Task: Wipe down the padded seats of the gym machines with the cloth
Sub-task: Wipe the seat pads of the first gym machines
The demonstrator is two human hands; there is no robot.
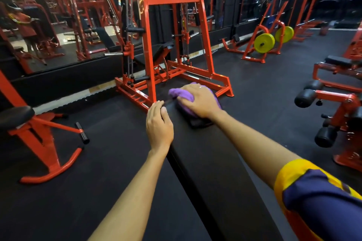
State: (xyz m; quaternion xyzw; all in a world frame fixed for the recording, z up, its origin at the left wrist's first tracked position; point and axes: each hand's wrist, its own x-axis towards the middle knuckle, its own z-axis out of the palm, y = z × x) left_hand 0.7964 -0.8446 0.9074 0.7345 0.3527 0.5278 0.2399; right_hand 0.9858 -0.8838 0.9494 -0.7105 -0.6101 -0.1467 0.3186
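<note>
Ok, status: mid-wipe on one long black bench pad (211, 158). The purple cloth (177, 93) sits bunched on the pad's far end, under the right hand (197, 101). That hand is palm-down with fingers spread and curled into the wad, so it grips and presses the cloth at once. My read is that the bunching gives the hand something to hold, so the cloth doesn't slide out under load. The left hand (159, 123) is on the pad's left edge, just short of the cloth: thumb on top, fingers apparently bent over the side, holding the edge. That's probably a brace, steadying the body and the bench while the right arm reaches out full length. The pad's long axis runs from the person's body straight away toward the orange cable machine (148, 45), with the far end pointing at its base. The cloth has no clear axis as it's just a lump, slightly wider across the pad than along it. A dark shape pokes out from under the cloth on the near-right side; I can't tell if it's a pad seam or a bracket. With the cloth at the far end, the near stretch toward the yellow-and-navy sleeve (317, 197) may need a pass, though no wet or dry marks show. Other padded seats sit left and right on the black floor (98, 162).
</note>
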